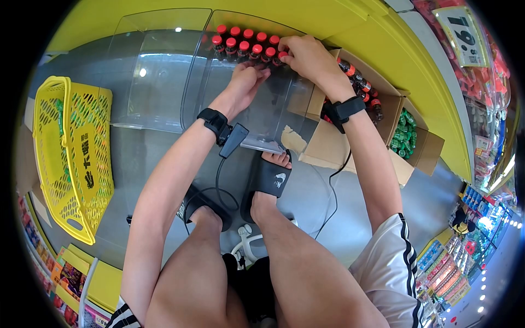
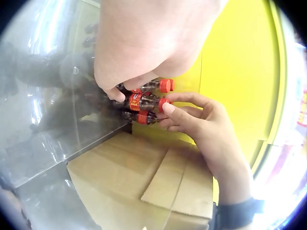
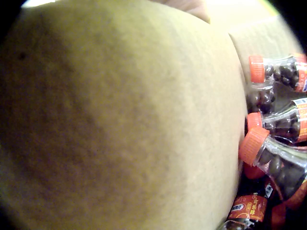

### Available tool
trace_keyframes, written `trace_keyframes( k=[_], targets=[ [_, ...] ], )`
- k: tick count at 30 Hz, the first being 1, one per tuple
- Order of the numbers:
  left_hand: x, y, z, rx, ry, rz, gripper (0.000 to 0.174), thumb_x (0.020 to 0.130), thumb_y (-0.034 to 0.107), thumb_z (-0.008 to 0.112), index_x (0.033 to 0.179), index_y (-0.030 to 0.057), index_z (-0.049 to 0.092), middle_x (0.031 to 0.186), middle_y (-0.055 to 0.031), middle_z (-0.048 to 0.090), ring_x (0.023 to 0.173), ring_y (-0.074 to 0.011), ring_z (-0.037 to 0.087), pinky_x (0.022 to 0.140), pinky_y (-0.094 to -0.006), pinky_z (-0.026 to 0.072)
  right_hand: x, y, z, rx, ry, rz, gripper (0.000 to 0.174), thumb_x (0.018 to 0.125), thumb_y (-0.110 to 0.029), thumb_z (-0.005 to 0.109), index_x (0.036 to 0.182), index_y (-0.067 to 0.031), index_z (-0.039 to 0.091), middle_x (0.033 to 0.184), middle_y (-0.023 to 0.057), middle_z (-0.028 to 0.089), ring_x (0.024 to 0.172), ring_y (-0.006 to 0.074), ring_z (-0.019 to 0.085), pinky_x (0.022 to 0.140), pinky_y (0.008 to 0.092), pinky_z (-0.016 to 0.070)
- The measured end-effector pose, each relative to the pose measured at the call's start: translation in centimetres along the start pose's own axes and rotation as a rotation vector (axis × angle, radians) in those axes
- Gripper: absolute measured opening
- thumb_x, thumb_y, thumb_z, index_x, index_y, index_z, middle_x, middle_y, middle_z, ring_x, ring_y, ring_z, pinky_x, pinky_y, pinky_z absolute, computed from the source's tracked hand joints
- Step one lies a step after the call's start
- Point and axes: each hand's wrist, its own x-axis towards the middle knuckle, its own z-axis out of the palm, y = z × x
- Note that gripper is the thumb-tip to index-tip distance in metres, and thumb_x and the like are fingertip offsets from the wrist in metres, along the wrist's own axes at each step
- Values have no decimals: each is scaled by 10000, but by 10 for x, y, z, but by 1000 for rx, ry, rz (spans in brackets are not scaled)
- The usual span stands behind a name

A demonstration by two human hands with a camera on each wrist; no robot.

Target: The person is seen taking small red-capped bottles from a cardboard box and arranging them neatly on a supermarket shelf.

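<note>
Two rows of small red-capped bottles stand upright in a clear plastic bin. My right hand pinches the red cap of the bottle at the right end of the front row, thumb on one side and fingers behind. My left hand is in front of that row, and in the left wrist view a fingertip touches the same bottle's red label. Similar bottles, filled with dark round pieces, lie in a cardboard box beneath my right forearm. My right arm's skin fills most of the right wrist view.
Green bottles fill another part of the cardboard at right, whose flaps stick out. Another clear bin adjoins on the left. A yellow basket stands farther left. A yellow panel rises behind the bottles. Cables hang from both wrists.
</note>
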Motion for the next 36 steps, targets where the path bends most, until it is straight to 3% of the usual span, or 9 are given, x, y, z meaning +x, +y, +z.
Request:
trace_keyframes(
  k=[1, 5, 8, 14, 17, 19, 23, 27, 36],
  targets=[
    [-3, 0, 2, 6, 34, 11, 459, 967, -199, 478, 1413, -94, 498, 1449, -173, 554, 1366, -296, 586, 1194, -398, 524, 0, 0, 0, 38, 20, 12, 154, 944, -145, 763, 1033, -21, 736, 1023, 243, 755, 1035, 445, 729, 868, 535, 572],
    [2, -9, -5, 29, 32, 11, 464, 964, -182, 509, 1418, -89, 493, 1437, -165, 547, 1331, -288, 610, 1186, -398, 535, 1, 1, -1, 35, 15, 2, 170, 951, -162, 763, 1054, -27, 747, 1023, 240, 760, 1017, 446, 733, 873, 540, 576],
    [-15, -9, 2, 128, 91, -23, 435, 994, -102, 541, 1426, -71, 506, 1407, -152, 587, 1263, -260, 651, 1152, -374, 546, -2, -2, -4, -54, 28, -6, 285, 979, -210, 774, 1204, -35, 762, 945, 188, 791, 901, 383, 760, 841, 470, 591],
    [-42, -4, 15, 383, -5, 119, 347, 1046, 72, 592, 1384, -7, 598, 1207, -87, 721, 1107, -177, 705, 987, -306, 552, -21, -15, -28, 95, 64, 20, 171, 960, -176, 739, 1059, -43, 782, 895, 201, 767, 898, 405, 749, 825, 490, 585],
    [-56, 3, 31, 612, -96, 303, 261, 1036, 117, 653, 1276, 21, 684, 1097, -41, 738, 991, -145, 691, 903, -287, 537, -41, -20, -42, 182, 159, -46, 172, 964, -183, 735, 1035, -33, 781, 846, 183, 760, 853, 379, 748, 801, 462, 585],
    [-67, 8, 45, 797, -266, 587, 175, 1013, 160, 717, 1131, 34, 745, 1011, -17, 741, 895, -130, 657, 813, -285, 517, -58, -20, -54, 264, 170, -47, 177, 953, -179, 738, 1026, -20, 770, 865, 185, 761, 843, 371, 748, 790, 454, 586],
    [-90, 19, 73, 952, -364, 832, 160, 972, 178, 788, 1021, 29, 758, 921, -49, 691, 835, -177, 641, 729, -331, 504, -94, -6, -69, 232, 193, -97, 151, 914, -100, 735, 1029, -5, 756, 921, 184, 758, 875, 359, 740, 805, 446, 583],
    [-98, 19, 87, 1124, -475, 1003, 125, 940, 154, 788, 993, 43, 763, 951, -66, 652, 957, -267, 630, 793, -377, 525, -123, 5, -79, 145, 170, -66, 150, 914, -98, 743, 1029, -3, 755, 938, 180, 743, 903, 351, 730, 815, 440, 581],
    [-82, 12, 119, 1600, -688, 1268, 24, 832, 65, 762, 845, 45, 763, 980, -60, 689, 1047, -257, 617, 890, -404, 521, -150, 45, -70, 55, 159, 38, 122, 887, -57, 750, 1004, -22, 744, 891, 156, 759, 869, 353, 743, 785, 459, 586]
  ],
)
